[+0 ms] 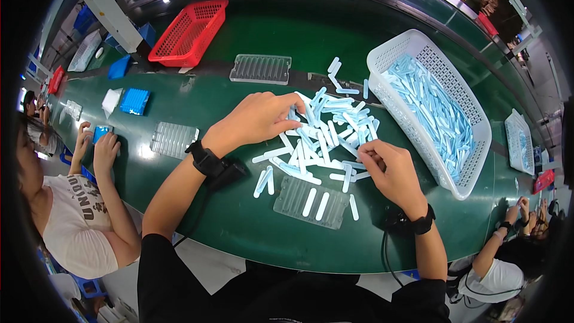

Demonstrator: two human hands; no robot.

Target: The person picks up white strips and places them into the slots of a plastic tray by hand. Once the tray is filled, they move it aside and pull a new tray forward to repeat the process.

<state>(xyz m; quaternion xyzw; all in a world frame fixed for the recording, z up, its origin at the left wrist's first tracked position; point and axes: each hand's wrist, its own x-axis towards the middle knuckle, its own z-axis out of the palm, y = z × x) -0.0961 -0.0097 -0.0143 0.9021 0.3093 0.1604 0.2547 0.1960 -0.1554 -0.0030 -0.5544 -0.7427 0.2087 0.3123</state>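
A loose pile of pale blue and white flat strips with rounded ends lies in front of me. My left hand reaches into the pile's left side, thumb and forefinger curled around a pale strip. At the pile's right edge, my right hand has its fingertips pinched together; what they hold, if anything, is hidden. Below the pile lies a clear slotted plastic tray, two white strips lying side by side in its slots. A few loose strips lie beside this tray.
A white perforated basket full of strips stands at right. Clear slotted trays lie at the back and left. A red basket stands far left. At left, a co-worker's hands hold a blue pack; other people sit at right.
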